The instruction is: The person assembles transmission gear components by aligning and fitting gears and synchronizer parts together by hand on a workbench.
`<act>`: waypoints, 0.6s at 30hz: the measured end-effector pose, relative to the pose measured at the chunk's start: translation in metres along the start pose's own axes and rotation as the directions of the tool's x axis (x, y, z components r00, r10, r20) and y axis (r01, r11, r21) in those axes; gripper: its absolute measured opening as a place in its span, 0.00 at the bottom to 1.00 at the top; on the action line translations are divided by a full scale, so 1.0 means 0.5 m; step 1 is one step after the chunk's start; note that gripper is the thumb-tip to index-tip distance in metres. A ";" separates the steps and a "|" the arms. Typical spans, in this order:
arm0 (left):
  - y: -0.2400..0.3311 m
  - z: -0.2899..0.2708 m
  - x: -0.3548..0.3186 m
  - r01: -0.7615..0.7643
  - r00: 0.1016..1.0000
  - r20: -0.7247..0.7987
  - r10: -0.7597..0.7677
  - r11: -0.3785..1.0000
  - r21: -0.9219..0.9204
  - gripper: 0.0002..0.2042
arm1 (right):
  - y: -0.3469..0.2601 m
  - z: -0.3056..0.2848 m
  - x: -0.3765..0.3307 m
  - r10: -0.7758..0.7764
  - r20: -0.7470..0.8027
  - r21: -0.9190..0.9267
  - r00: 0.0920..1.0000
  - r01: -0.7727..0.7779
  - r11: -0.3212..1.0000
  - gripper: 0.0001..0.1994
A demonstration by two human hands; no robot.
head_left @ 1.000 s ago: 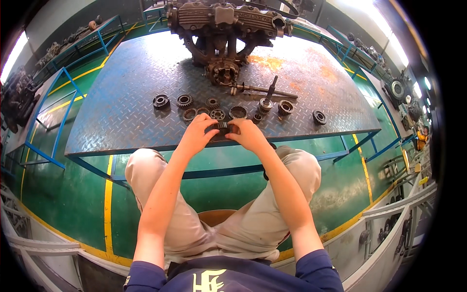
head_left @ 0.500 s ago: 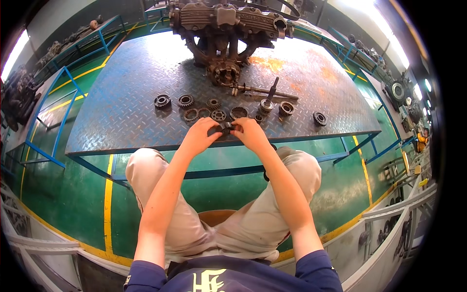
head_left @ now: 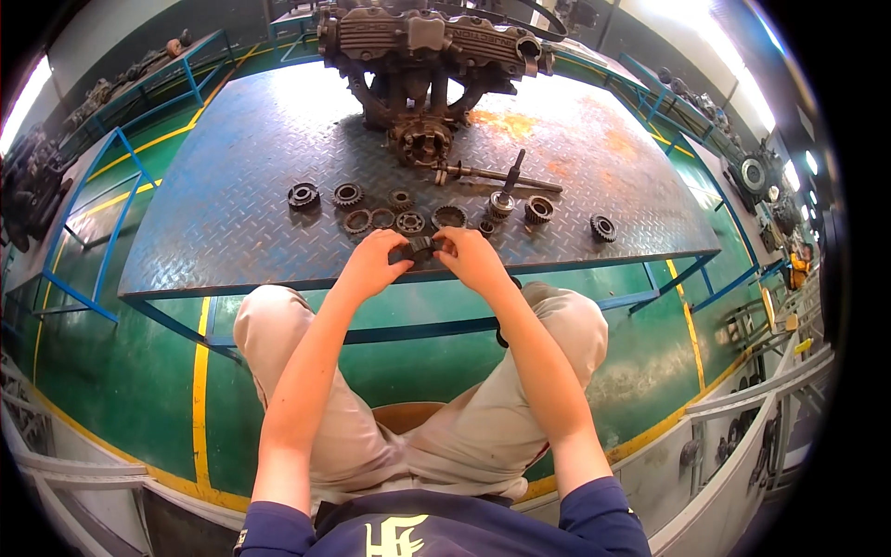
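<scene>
At the near edge of the steel table, a dark toothed gear (head_left: 420, 249) is pinched between my two hands. My left hand (head_left: 373, 262) grips its left side with thumb and fingers, while my right hand (head_left: 473, 257) has fingertips on its right side. Just beyond lie a round bearing (head_left: 409, 222), a toothed ring (head_left: 450, 215) and a thinner ring (head_left: 358, 221). Farther left sit a thick gear (head_left: 303, 196) and another gear (head_left: 348, 194). Right of my hands, a gear shaft (head_left: 502, 202) stands upright beside a gear (head_left: 538, 210) and a small ring gear (head_left: 487, 227).
A large, dirty engine (head_left: 422, 46) stands at the back of the blue-framed table (head_left: 223, 186). A long rod (head_left: 506, 176) lies in front of it. One lone gear (head_left: 603, 228) rests at the right. Other workbenches (head_left: 139, 84) with parts line the room.
The gear has turned between my fingers, showing more of its toothed side, and my hands have shifted slightly. The whole view has moved a little; the other parts stay in place.
</scene>
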State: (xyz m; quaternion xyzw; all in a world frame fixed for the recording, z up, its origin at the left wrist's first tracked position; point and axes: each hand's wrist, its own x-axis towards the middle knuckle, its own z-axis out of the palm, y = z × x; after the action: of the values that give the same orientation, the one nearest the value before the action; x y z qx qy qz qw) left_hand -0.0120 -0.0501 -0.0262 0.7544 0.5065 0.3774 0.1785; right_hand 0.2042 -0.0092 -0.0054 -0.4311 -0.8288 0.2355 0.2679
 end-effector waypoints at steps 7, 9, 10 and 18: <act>0.003 0.007 -0.001 -0.044 0.998 -0.037 0.042 0.997 -0.059 0.17 | -0.018 0.000 -0.010 -0.048 -0.009 -0.038 0.999 0.047 0.998 0.15; 0.005 0.006 0.003 -0.093 0.991 -0.098 0.090 0.995 -0.034 0.18 | -0.012 0.004 -0.009 -0.108 -0.066 -0.007 0.992 0.108 0.994 0.14; 0.008 0.005 0.004 -0.094 0.991 -0.096 0.090 0.995 -0.034 0.18 | -0.011 0.004 -0.009 -0.107 -0.067 -0.007 0.992 0.107 0.994 0.14; 0.011 0.001 0.001 -0.051 0.993 -0.109 0.050 0.999 -0.011 0.21 | -0.012 -0.003 -0.004 -0.037 -0.039 -0.050 0.999 0.035 0.998 0.13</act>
State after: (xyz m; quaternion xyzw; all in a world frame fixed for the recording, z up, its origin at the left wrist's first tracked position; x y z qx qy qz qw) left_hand -0.0082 -0.0520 -0.0228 0.7441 0.4936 0.4258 0.1462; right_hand 0.2026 -0.0136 -0.0008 -0.4272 -0.8365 0.2017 0.2778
